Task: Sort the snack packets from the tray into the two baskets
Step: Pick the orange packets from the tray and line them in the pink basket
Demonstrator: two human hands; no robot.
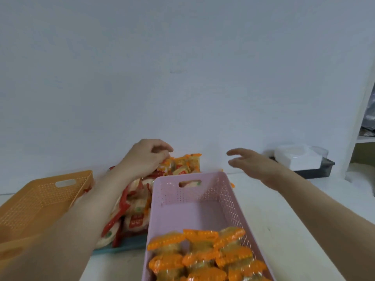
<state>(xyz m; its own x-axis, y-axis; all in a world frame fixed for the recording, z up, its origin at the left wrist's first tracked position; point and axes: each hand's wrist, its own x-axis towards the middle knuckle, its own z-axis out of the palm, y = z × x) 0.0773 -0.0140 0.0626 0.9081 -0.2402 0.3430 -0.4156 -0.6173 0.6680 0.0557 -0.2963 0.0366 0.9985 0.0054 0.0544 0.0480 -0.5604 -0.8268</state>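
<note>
A teal tray (129, 243) in the middle holds a heap of red-edged snack packets (135, 207) and, at its far end, orange-edged packets (185, 165). My left hand (145, 157) reaches over the heap, fingers curled onto the orange-edged packets at the far end. My right hand (253, 165) hovers above the table beyond the pink basket (223, 191), fingers spread, holding nothing. The pink basket stands to the right of the tray with several orange-edged packets (205, 254) in its near end. An orange basket (40, 199) stands on the left; no packets show in it.
A white box on a dark tray (300, 159) sits at the back right by the wall. A white shelf unit (363, 122) stands at the far right. The white table (284, 230) runs up to a plain wall.
</note>
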